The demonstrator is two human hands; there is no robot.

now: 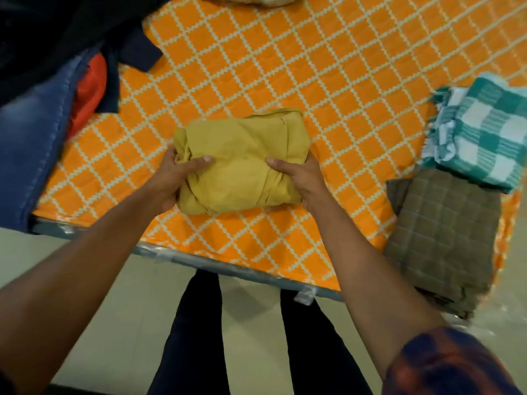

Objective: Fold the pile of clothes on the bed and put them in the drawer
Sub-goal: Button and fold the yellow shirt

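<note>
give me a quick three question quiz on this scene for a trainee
1. True or false: the left hand and right hand both grip the folded mustard garment.
2. Which lies right of it on the bed? A white shirt, B teal checked towel, C black socks.
3. Fill in: the unfolded pile lies on the person's ____.
Key: 1 true; 2 B; 3 left

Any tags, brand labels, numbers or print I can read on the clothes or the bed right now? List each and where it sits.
None: no readable text anywhere in this view.
The mustard garment, gripped by the left hand and right hand, shows no tag or print.
The teal check towel, brown cloth, jeans and sheet carry only pattern or plain fabric.
</note>
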